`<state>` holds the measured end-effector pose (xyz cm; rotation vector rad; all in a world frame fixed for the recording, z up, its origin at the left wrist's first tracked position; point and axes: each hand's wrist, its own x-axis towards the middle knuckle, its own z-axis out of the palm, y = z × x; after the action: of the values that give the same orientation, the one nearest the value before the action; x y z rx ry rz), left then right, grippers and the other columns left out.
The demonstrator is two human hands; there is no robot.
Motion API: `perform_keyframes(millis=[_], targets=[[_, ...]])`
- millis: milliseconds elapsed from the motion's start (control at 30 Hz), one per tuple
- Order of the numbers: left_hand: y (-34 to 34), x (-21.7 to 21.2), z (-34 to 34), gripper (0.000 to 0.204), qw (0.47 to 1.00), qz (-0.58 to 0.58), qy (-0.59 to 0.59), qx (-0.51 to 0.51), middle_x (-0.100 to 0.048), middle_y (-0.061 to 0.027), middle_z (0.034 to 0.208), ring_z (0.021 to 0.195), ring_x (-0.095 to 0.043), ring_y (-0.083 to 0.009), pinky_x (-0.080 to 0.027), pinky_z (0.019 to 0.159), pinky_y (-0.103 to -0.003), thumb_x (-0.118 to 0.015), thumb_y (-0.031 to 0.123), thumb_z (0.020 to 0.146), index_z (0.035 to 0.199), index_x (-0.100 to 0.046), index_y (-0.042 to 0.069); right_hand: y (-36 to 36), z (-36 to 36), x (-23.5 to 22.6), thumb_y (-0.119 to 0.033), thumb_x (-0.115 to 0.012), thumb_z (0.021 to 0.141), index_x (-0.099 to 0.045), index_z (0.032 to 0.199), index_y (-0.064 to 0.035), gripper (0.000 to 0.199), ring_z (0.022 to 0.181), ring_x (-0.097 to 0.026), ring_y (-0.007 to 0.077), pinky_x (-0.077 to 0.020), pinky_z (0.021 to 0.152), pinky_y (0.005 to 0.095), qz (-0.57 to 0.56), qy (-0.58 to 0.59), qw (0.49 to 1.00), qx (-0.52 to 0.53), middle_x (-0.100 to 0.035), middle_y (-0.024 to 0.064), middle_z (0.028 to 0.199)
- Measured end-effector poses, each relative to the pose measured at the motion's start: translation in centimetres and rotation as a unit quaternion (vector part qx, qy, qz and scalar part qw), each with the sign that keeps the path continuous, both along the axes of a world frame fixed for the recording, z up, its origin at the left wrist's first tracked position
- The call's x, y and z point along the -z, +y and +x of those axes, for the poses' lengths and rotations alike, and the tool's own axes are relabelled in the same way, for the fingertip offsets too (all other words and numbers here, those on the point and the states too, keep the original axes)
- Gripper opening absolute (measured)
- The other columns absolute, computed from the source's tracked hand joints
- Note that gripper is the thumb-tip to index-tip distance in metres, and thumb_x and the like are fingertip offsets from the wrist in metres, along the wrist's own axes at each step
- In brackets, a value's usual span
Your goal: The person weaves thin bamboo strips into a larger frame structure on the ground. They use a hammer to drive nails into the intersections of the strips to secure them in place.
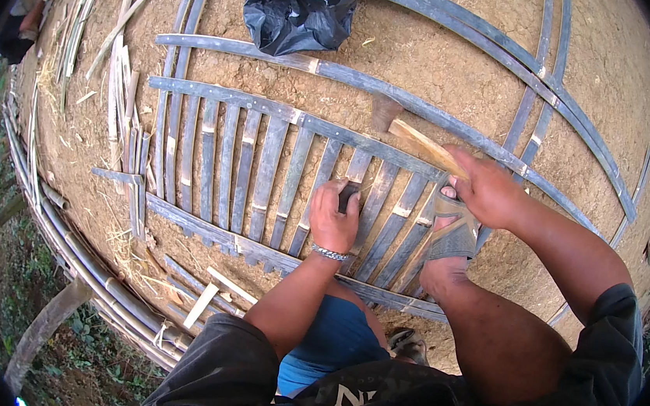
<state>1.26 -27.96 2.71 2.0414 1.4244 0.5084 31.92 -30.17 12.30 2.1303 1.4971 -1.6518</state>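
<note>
A slatted frame of dark split bamboo [267, 170] lies on the ground below me, its uprights running between two long rails. My right hand [491, 189] is closed round the wooden handle of a hammer [423, 145]. The hammer's head is smeared by motion, above the upper rail. My left hand [331, 223] is closed, low over the middle slats, with a small dark object [348, 194] between thumb and fingers; its kind is unclear. My sandalled foot [452, 227] rests at the frame's right end, just below my right hand.
A black plastic bag [304, 9] lies over the far bamboo strips. Loose bamboo strips [120, 97] are scattered at left. A bamboo pole edging [92, 267] borders a drop with plants at lower left. Part of another person [25, 21] shows at far left.
</note>
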Motion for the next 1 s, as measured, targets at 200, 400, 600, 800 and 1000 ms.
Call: perform_keyframes(millis=[200,400,600,800,1000], targets=[[-0.1,0.1,0.0,0.035,1.0,-0.016,-0.001,-0.003,-0.068,-0.0185,0.109,0.102,-0.065,-0.0391,-0.052,0.091,-0.047,-0.079,0.003,0.079,0.112,-0.067,0.003,0.1,0.1,0.3,-0.02,-0.056,0.103,-0.043,0.153,-0.0205,0.051,0.113,-0.064,0.0414,-0.0508,0.095,0.0515,0.048,-0.036,0.996,-0.065,-0.067,0.0215,0.121],[-0.2,0.1,-0.2,0.034,1.0,-0.017,-0.001,-0.006,-0.067,-0.0186,0.109,0.103,-0.064,-0.0396,-0.051,0.092,-0.047,-0.078,0.004,0.079,0.112,-0.067,0.003,-0.2,-0.3,0.7,-0.021,-0.057,0.103,-0.044,0.152,-0.0226,0.051,0.112,-0.065,0.0407,-0.0522,0.094,0.0507,0.075,-0.041,0.994,-0.073,-0.067,0.0202,0.122],[-0.1,-0.1,0.0,0.035,1.0,-0.003,0.006,0.004,-0.067,-0.0189,0.106,0.1,-0.065,-0.0394,-0.052,0.089,-0.046,-0.08,0.002,0.078,0.111,-0.067,0.002,0.0,0.5,0.9,-0.021,-0.056,0.103,-0.043,0.153,-0.0237,0.052,0.112,-0.066,0.0406,-0.0532,0.094,0.0499,0.086,-0.061,0.99,-0.091,-0.066,0.0204,0.127],[-0.1,0.1,0.0,0.033,1.0,-0.005,-0.007,0.0,-0.067,-0.0181,0.106,0.101,-0.065,-0.0391,-0.051,0.091,-0.047,-0.078,0.002,0.079,0.11,-0.067,0.002,0.0,0.2,0.8,-0.02,-0.055,0.103,-0.043,0.153,-0.0238,0.051,0.115,-0.065,0.04,-0.0526,0.096,0.0496,0.065,-0.053,0.994,-0.076,-0.065,0.0203,0.13],[-0.1,0.2,-0.1,0.034,1.0,-0.004,-0.003,-0.001,-0.068,-0.018,0.107,0.101,-0.065,-0.0389,-0.052,0.091,-0.046,-0.079,0.002,0.079,0.11,-0.066,0.002,0.0,0.5,0.5,-0.019,-0.055,0.103,-0.044,0.152,-0.0216,0.051,0.117,-0.063,0.0404,-0.0512,0.097,0.0506,0.074,-0.037,0.994,-0.076,-0.065,0.0199,0.13]])
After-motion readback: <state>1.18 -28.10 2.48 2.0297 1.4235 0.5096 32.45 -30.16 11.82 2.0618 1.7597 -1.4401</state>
